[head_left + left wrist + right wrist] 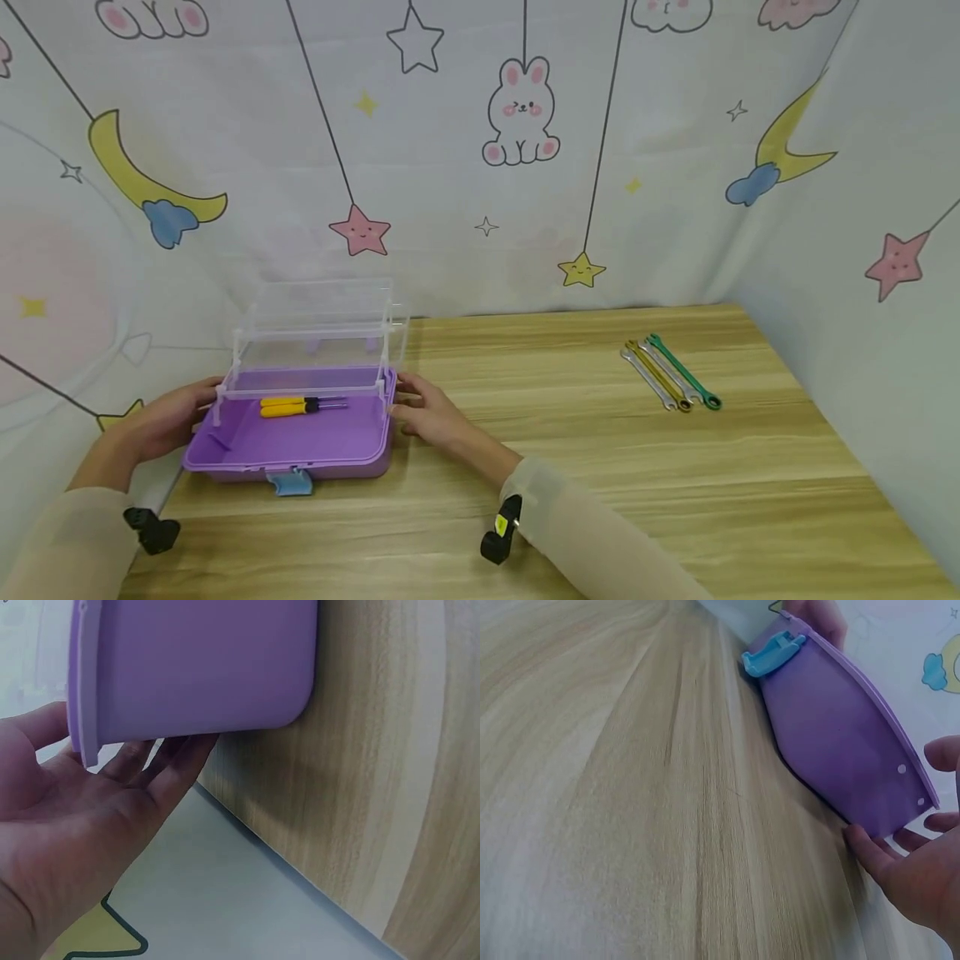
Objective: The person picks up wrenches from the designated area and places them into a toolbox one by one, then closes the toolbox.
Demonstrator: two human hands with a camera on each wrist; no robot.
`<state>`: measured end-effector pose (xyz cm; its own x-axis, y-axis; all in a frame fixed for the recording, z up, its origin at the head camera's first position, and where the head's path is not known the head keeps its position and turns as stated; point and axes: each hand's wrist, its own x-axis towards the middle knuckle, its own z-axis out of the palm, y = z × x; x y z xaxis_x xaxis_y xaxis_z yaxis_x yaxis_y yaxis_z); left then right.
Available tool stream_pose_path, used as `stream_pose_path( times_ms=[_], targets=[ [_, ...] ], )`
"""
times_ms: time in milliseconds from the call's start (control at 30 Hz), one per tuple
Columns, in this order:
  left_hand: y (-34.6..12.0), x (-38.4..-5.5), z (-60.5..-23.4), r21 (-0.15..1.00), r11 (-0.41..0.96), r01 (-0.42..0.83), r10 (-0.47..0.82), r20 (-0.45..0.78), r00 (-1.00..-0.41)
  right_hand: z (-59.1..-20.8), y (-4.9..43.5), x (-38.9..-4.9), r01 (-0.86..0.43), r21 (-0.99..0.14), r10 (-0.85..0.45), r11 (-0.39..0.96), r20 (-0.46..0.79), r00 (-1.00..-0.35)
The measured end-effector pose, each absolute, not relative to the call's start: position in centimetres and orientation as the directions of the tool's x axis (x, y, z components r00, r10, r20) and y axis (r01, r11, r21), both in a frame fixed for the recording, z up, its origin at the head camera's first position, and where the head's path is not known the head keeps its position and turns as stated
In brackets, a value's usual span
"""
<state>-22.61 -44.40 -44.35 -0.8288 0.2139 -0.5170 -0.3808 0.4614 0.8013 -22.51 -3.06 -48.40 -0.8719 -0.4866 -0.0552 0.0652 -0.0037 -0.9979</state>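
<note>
A purple toolbox (300,442) stands at the left of the table, its lid up and its clear trays (315,337) raised toward the back. Two screwdrivers with yellow handles (288,407) lie inside it. My left hand (168,419) holds the box's left side; in the left wrist view its fingers (180,772) reach round the wall below the rim. On the opposite side my right hand (435,414) grips near the back right corner, with fingertips (864,844) against the wall's lower edge. A blue latch (291,482) hangs open at the front.
Several combination wrenches (667,375), in silver, gold and green, lie side by side at the right back of the wooden table (555,400). A white printed curtain (465,167) stands behind the table and along both sides.
</note>
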Motion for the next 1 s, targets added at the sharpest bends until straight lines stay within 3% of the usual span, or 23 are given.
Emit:
stream_pose_path(
  times_ms=[267,633,1000],
  targets=[
    [-44.9,-22.5,-44.4,0.804,0.436,-0.404,0.2,-0.524,-0.828,-48.1,-3.7,-22.0,0.075,-0.997,-0.488,-0.01,-0.06,-0.87],
    [-44.0,-22.1,-44.0,0.802,0.427,-0.417,0.166,-0.523,-0.836,-48.4,-3.7,-21.7,0.128,-0.983,-0.494,-0.129,-0.048,-0.868],
    [-42.2,-22.2,-43.2,0.806,0.439,-0.398,0.181,-0.513,-0.839,-48.2,-0.9,-22.6,0.166,-0.969,-0.499,-0.184,-0.053,-0.865]
  ],
)
